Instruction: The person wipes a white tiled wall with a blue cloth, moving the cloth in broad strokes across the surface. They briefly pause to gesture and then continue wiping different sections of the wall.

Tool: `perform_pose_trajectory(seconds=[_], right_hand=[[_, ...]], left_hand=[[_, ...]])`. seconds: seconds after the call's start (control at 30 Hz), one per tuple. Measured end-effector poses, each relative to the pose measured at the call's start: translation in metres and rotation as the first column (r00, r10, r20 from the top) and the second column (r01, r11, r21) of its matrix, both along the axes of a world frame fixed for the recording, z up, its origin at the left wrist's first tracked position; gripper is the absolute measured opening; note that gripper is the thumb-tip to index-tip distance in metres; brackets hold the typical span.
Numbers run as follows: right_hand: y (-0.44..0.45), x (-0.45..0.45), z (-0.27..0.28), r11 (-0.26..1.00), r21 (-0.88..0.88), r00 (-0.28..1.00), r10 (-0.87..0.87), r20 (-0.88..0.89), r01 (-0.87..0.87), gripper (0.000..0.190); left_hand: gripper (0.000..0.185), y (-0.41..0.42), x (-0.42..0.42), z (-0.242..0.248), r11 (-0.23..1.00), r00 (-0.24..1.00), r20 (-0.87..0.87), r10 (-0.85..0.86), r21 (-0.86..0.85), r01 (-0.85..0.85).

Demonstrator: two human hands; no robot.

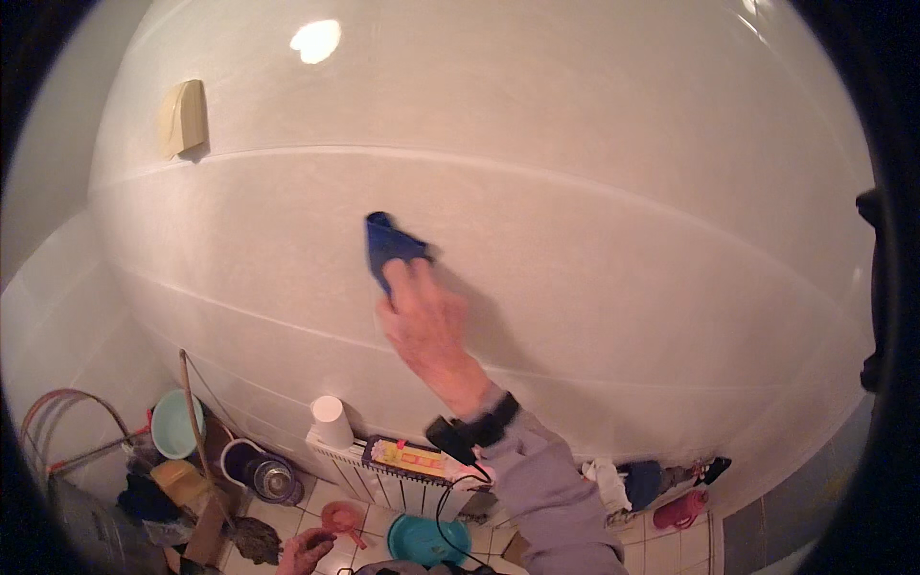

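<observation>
My right hand [428,323] grips a folded blue cloth [392,248] between thumb and fingers and holds it against the pale glossy wall tiles [575,273]. The cloth's far corner curls up above my fingertips. A black strap with a dark device [474,429] goes around my right wrist over a light purple sleeve. My left hand [307,552] hangs low at the bottom edge, fingers loosely bent, with nothing visible in it. It appears above the floor, next to a pink plastic dipper [342,519].
A white cup [332,420] and a decorated box [410,458] stand on a white radiator [366,481] below. On the floor are a teal basin [429,539], a bucket [248,463] and a mop [255,539]. A beige fixture [185,118] protrudes from the wall. A black cable [440,514] hangs down.
</observation>
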State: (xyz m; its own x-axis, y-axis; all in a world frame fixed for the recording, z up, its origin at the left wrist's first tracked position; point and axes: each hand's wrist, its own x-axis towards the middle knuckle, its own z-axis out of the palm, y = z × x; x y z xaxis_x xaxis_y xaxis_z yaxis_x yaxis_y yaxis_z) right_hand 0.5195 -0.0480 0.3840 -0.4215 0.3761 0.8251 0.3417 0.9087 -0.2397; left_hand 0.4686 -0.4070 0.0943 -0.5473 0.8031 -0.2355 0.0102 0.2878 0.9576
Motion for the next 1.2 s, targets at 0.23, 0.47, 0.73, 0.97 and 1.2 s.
perform_pose_trajectory(seconds=[0.23, 0.47, 0.73, 0.97, 1.2], right_hand=[[0.004, 0.064, -0.010, 0.625, -0.435, 0.754, 0.447, -0.481, -0.648, 0.029], [0.052, 0.266, -0.057, 0.741, -0.628, 0.907, -0.064, -0.416, -0.236, 0.030], [0.155, 0.535, -0.051, 0.581, -0.357, 0.441, -0.802, -0.402, 0.731, 0.035], [0.224, 0.642, -0.053, 0.198, -0.311, 0.110, -0.954, -0.280, 0.929, 0.043], [0.239, 0.601, -0.066, 0.277, -0.390, 0.190, -0.950, -0.247, 0.878, 0.037]], left_hand=[[0.030, -0.004, -0.016, -0.041, 0.990, 0.986, -0.110, -0.123, 0.056, 0.130], [0.030, 0.048, -0.009, -0.045, 0.934, 0.922, -0.147, -0.358, -0.046, 0.355], [0.026, 0.104, 0.033, 0.005, 0.916, 0.916, -0.008, -0.402, -0.024, 0.402], [0.029, 0.115, 0.041, -0.002, 0.921, 0.915, -0.106, -0.389, -0.057, 0.385], [0.026, 0.113, 0.041, -0.004, 0.965, 0.969, -0.034, -0.244, -0.103, 0.239]])
